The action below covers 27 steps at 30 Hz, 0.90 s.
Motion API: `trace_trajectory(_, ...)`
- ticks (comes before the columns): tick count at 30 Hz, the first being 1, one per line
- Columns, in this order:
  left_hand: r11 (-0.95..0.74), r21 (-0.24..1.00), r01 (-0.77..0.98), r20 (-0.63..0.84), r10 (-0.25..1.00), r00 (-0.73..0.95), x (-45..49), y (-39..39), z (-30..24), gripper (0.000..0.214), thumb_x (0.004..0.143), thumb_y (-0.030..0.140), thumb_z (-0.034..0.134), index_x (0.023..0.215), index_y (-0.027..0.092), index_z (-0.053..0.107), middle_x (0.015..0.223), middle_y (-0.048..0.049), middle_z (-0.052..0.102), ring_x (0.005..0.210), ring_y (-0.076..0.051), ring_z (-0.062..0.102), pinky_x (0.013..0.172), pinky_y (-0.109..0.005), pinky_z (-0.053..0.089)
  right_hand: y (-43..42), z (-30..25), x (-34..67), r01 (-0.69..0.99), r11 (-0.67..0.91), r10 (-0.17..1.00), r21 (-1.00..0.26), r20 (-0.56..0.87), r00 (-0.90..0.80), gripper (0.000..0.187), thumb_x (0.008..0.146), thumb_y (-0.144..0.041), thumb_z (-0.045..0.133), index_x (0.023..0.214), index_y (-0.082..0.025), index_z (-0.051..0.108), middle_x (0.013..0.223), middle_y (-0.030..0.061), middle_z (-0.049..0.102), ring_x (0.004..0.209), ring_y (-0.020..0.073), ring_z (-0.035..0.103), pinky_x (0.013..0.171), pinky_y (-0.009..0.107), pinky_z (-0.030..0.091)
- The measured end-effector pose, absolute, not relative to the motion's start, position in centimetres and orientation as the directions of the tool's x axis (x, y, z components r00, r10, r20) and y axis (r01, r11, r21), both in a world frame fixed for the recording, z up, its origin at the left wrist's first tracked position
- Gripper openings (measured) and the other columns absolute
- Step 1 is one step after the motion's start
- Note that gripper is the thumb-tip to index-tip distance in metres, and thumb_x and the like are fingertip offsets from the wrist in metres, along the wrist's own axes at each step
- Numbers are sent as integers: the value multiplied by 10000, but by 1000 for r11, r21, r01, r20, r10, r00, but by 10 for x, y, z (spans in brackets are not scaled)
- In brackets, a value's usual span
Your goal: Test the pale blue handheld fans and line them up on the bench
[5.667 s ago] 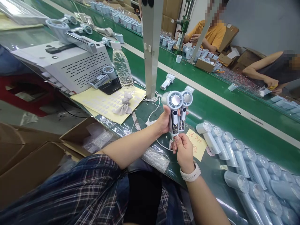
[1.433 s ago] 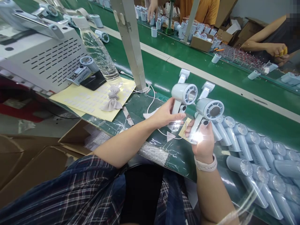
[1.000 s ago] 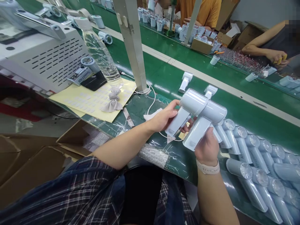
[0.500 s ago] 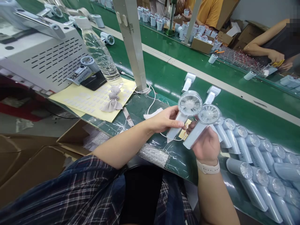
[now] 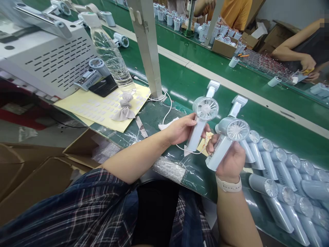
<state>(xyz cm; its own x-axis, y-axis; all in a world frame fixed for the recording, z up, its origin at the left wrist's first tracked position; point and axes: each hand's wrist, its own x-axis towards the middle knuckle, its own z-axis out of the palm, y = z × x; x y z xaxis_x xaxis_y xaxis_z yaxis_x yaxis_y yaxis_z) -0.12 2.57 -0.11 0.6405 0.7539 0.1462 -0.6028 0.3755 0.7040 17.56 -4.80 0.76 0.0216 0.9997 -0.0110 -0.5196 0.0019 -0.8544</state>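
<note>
Across a green bench (image 5: 177, 77), past an upright metal post (image 5: 146, 44), with a co-worker in orange (image 5: 235, 13) on the far side. Holding two pale blue handheld fans up over the near edge, close together yet apart. Gripping the left fan (image 5: 201, 122) around its handle, below the head, with the left hand (image 5: 183, 129); grasping the right fan (image 5: 223, 145) around its handle with the right hand (image 5: 231, 161), fingers partly over the lettering. Tilting both, with clear front covers (image 5: 238, 131) turned up toward the head camera.

For looking the pair over well, judging by this pose, hold both covers at one angle to the light, and turn the wrists slowly rather than swinging the arms. Loosen the fingers around the right handle to uncover more print, without letting go. Touch the clear covers with no fingertip, for fear of smudges. Leave the gap between the heads, to avoid scuffing the glossy shells. Mind two loose fans (image 5: 212, 88) lying just beyond; lift high enough to clear both. Beware also of the white cable (image 5: 170, 106) and the yellow note (image 5: 205, 141) near the handles, and of brushing the packed rows of fans (image 5: 269, 166) on the right. Cannot tell, from this angle, the condition of either back.
</note>
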Motion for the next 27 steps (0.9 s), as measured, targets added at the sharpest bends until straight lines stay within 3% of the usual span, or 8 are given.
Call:
trace_trajectory(9,299,839,-455,31,807,589,-2,24,-2,440,744,285,738,1142,172,586,969,-68,718,859,-214,697,756,-338,519,-50,8,179,-553,91,995,-828,49,90,296,781,-468,722,954,-228,716,794,25,651,678,184,623,497,290,515)
trace_trajectory(12,223,871,-437,89,803,589,-3,23,0,431,746,329,810,1099,157,630,940,-65,715,862,-185,677,749,-299,507,-49,9,178,-563,137,983,-815,43,176,324,789,-444,719,1039,-238,723,892,33,705,773,204,660,656,355,583)
trace_trajectory(16,210,893,-398,80,796,600,-3,23,3,526,685,410,909,1053,155,632,937,-56,717,856,-161,677,776,-286,530,-46,9,176,-568,172,961,-805,10,277,272,845,-366,666,1100,-274,692,975,13,728,849,209,686,801,412,585)
trace_trajectory(21,223,908,-356,39,799,600,-2,25,0,691,569,550,956,1011,166,590,863,-18,676,781,-144,660,702,-271,521,-43,6,175,-553,154,956,-819,-18,292,220,901,-248,587,1097,-276,684,907,-5,751,801,182,708,780,376,590)
trace_trajectory(27,237,917,-322,-10,818,574,0,26,-3,741,532,634,939,961,176,545,878,-18,659,768,-137,645,659,-251,504,-41,3,174,-564,85,964,-821,-76,255,214,875,-202,566,1044,-235,693,859,1,763,733,186,724,659,332,599)
